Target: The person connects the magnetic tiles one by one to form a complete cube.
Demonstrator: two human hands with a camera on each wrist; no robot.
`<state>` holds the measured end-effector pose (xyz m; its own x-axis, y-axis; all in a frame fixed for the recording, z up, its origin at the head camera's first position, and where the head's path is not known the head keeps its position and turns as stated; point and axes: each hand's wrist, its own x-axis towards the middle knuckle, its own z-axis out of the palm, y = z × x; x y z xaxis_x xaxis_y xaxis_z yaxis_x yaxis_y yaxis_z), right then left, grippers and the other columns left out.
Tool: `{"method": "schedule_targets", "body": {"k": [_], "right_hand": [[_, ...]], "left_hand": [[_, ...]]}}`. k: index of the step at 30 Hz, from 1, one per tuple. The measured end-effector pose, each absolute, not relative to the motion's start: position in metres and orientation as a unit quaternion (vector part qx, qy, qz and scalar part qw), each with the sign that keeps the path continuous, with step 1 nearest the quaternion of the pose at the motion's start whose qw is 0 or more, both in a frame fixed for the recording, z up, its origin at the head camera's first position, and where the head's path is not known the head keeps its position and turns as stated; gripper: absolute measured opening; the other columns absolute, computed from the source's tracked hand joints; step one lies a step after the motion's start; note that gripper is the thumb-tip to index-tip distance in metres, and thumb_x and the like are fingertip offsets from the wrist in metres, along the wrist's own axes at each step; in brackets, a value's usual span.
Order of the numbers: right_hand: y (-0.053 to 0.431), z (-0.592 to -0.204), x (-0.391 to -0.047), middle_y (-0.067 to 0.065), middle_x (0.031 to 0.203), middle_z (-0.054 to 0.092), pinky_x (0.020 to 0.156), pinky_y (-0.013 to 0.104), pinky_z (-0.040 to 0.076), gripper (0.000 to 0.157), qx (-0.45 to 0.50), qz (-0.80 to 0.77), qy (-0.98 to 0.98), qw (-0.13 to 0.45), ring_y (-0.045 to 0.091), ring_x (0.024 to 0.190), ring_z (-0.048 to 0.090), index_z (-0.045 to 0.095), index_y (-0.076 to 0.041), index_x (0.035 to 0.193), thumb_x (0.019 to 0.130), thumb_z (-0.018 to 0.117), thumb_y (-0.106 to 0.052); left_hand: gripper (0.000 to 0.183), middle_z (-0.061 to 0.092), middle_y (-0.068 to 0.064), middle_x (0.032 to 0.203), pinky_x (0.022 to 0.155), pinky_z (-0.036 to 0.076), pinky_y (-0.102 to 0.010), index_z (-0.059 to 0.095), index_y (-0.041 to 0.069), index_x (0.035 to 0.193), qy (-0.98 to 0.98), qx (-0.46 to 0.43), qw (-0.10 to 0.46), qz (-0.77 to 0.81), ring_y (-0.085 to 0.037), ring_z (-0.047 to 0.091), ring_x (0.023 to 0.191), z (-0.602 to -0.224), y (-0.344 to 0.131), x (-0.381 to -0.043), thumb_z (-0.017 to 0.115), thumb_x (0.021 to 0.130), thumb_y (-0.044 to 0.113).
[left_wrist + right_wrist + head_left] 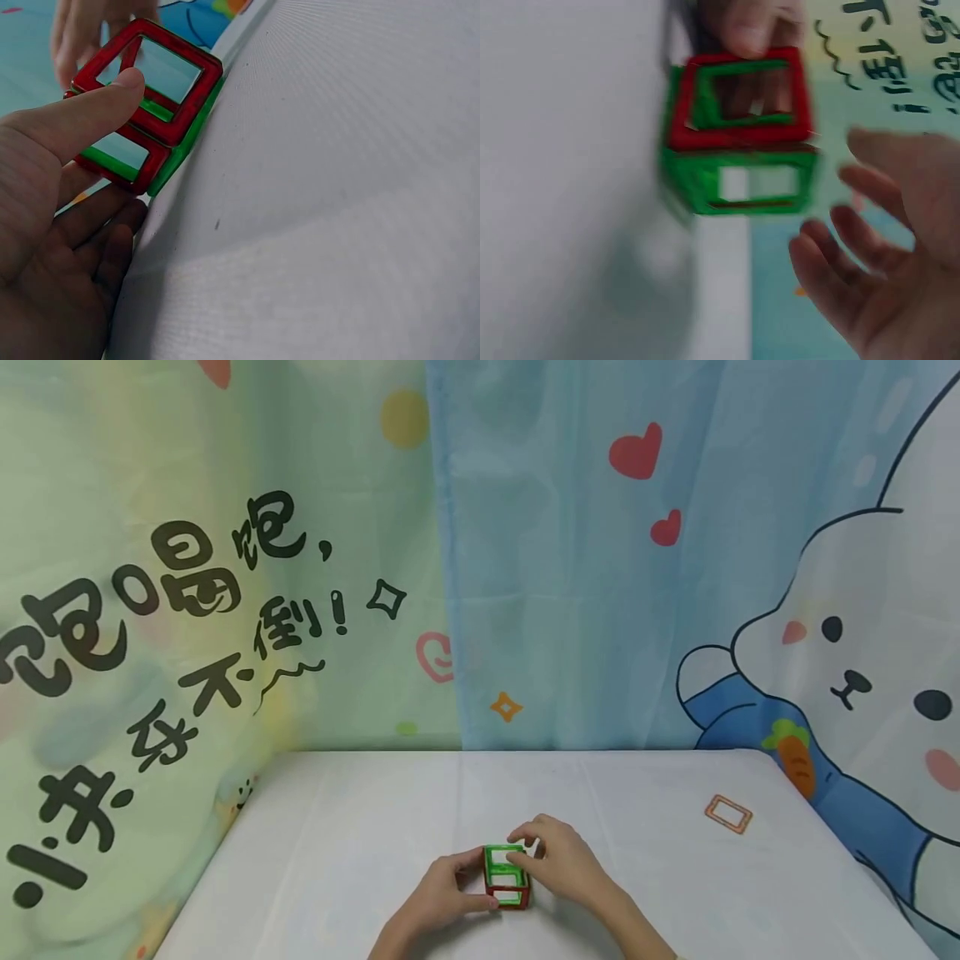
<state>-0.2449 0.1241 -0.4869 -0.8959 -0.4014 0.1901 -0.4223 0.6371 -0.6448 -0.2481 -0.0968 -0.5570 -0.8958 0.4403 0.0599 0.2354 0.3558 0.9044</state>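
Observation:
A small cube of red and green see-through framed tiles (506, 887) stands on the white table in the head view. My left hand (442, 893) grips it from the left, the thumb pressed on a red frame (196, 99) in the left wrist view and the fingers at the far side. At the cube's upper right is my right hand (562, 857). The right wrist view shows that hand (900, 262) with loosely bent fingers, apart from the cube (739, 138) and holding nothing. That view is blurred.
An orange rectangular frame tile (724, 821) lies flat towards the back right of the white table (360, 810). Behind the table hangs a printed curtain (555, 610) with hearts, lettering and a white cartoon animal.

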Motion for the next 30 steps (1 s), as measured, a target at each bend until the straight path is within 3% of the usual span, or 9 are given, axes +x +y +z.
{"method": "schedule_targets", "body": {"k": [7,14,20,30], "right_hand": [[0.141,-0.481,-0.236,-0.009,0.085,0.057,0.064,0.026,0.048,0.018,0.305,0.353,-0.877,-0.115,0.008,0.073,0.055,0.075,-0.016,0.096,0.079,0.081,-0.020],[0.143,-0.489,-0.236,-0.011,0.085,0.065,0.059,0.024,0.044,0.007,0.304,0.381,-0.866,-0.110,0.004,0.067,0.050,0.075,-0.014,0.091,0.085,0.075,-0.016],[0.142,-0.492,-0.235,-0.011,0.077,0.065,0.055,0.023,0.044,0.008,0.308,0.386,-0.863,-0.104,0.001,0.060,0.052,0.075,-0.013,0.091,0.087,0.073,-0.019],[0.144,-0.497,-0.234,-0.012,0.080,0.065,0.061,0.024,0.047,0.016,0.318,0.377,-0.867,-0.079,0.002,0.069,0.056,0.072,-0.011,0.096,0.082,0.078,-0.016]], "left_hand": [[0.072,0.058,-0.005,0.134,0.101,0.041,-0.036,0.051,0.001,0.138,0.816,0.216,0.090,0.529,-0.021,0.049,0.127,-0.552,-0.097,-0.245,0.084,0.077,0.024],[0.076,0.056,-0.005,0.136,0.103,0.038,-0.037,0.050,0.001,0.138,0.819,0.209,0.102,0.524,-0.021,0.047,0.129,-0.552,-0.097,-0.247,0.085,0.076,0.026],[0.081,0.056,-0.004,0.136,0.103,0.037,-0.038,0.050,0.001,0.139,0.827,0.208,0.103,0.512,-0.021,0.046,0.130,-0.554,-0.095,-0.248,0.087,0.072,0.028],[0.074,0.059,-0.005,0.132,0.102,0.039,-0.038,0.053,0.003,0.136,0.830,0.201,0.089,0.512,-0.023,0.048,0.128,-0.554,-0.096,-0.243,0.086,0.075,0.027]]}}
